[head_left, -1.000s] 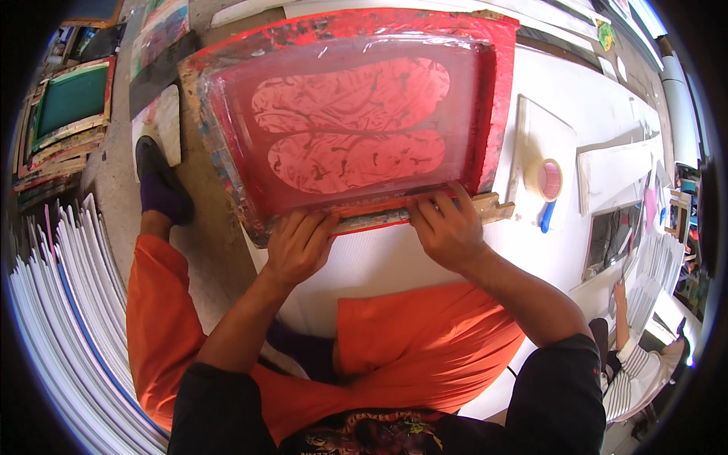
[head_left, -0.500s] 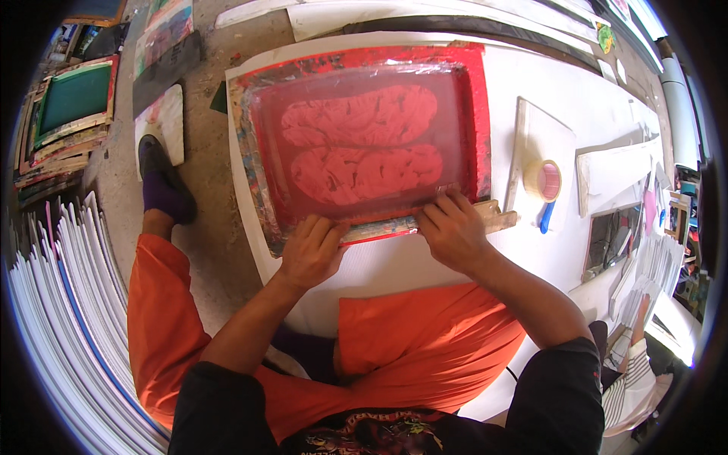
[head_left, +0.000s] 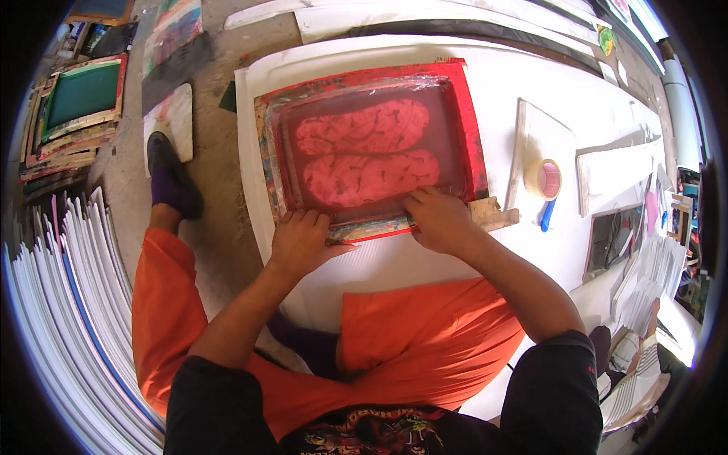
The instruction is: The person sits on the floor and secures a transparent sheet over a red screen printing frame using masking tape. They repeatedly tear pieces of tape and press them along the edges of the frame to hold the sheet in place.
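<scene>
A screen printing frame (head_left: 472, 144) with red, paint-stained sides lies before me. Its dark mesh bears two pink-red sole-shaped patches (head_left: 371, 178), side by side. At the frame's near edge, left part, my left hand (head_left: 302, 241) has its fingers hooked over the rim and its thumb stretched along the outside. My right hand (head_left: 438, 221) grips the same edge farther right, fingers curled over onto the inner side. A short wooden strip (head_left: 493, 214) sticks out past the near right corner. Below the frame is a large white sheet (head_left: 364, 265); what lies directly under the mesh is hidden.
To the right, a roll of tape (head_left: 543, 179) and a blue-handled tool (head_left: 547, 218) lie by a pale board (head_left: 523, 144). White sheets (head_left: 72, 303) stand stacked at left, below more frames (head_left: 82, 98). Another person's striped garment (head_left: 641, 379) shows at lower right.
The frame has shifted and its far edge has come nearer, looking smaller. My hands have moved slightly left with it, and my left thumb now stretches along the near edge.
</scene>
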{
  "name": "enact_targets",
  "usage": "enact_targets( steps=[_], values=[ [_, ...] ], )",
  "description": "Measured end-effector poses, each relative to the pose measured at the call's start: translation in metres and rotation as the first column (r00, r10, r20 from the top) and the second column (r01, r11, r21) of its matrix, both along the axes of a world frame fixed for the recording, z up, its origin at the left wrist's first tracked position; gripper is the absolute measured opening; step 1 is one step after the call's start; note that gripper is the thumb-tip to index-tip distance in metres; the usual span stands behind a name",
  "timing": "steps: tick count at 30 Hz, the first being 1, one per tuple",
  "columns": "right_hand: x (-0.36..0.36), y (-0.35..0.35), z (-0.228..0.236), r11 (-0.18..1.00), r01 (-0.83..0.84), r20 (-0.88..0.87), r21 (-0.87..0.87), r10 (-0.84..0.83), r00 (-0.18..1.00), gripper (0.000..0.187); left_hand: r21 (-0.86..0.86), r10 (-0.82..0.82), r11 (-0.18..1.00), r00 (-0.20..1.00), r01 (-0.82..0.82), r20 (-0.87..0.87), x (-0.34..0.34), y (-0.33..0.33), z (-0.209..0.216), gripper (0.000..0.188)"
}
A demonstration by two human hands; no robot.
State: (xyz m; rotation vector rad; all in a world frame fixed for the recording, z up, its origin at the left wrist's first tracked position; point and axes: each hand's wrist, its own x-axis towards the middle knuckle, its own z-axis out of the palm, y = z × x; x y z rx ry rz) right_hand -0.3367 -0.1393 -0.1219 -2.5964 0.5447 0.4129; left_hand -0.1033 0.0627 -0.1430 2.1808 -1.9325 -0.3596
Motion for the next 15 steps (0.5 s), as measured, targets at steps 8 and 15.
enact_targets(
  steps=[8,15],
  values=[
    [-0.011,-0.006,0.020,0.988,0.066,-0.110,-0.141,-0.082,0.991,0.055,-0.044,-0.159,0.984,0.962,0.173,0.220,0.019,0.016,-0.002,0.061],
    [-0.083,-0.048,0.040,0.904,0.368,0.391,-0.218,-0.265,0.881,0.048,0.300,0.023,0.951,0.989,-0.068,0.149,-0.017,-0.030,0.043,0.084]
  ],
)
